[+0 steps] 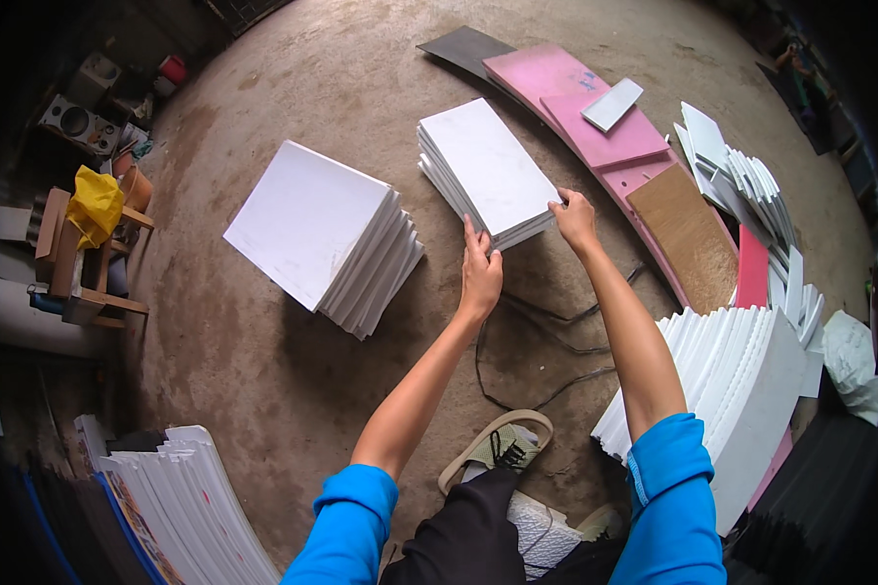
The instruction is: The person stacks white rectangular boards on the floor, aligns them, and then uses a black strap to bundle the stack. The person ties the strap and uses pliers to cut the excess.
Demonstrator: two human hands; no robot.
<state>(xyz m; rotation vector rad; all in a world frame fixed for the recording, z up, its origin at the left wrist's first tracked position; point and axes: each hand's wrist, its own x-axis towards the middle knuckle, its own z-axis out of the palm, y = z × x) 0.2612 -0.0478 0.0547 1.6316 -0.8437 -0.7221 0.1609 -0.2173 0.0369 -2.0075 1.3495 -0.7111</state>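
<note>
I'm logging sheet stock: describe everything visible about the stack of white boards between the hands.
The stack of white boards is rectangular, smooth-topped, faintly smudged, its layers uneven along the left side. The material looks like plastic or foam. It lies flat, seemingly on the concrete floor, slanting away leftward. The left hand and right hand touch its near corners.

At left, a crumpled yellow bag [96,203] lies on a wooden frame [113,298]; farther back sit a speaker-like unit [80,125] and a red container [172,69]. At right, a brown board [688,229] lies on pink sheets [595,138], a white bag [852,359] nearer.
</note>
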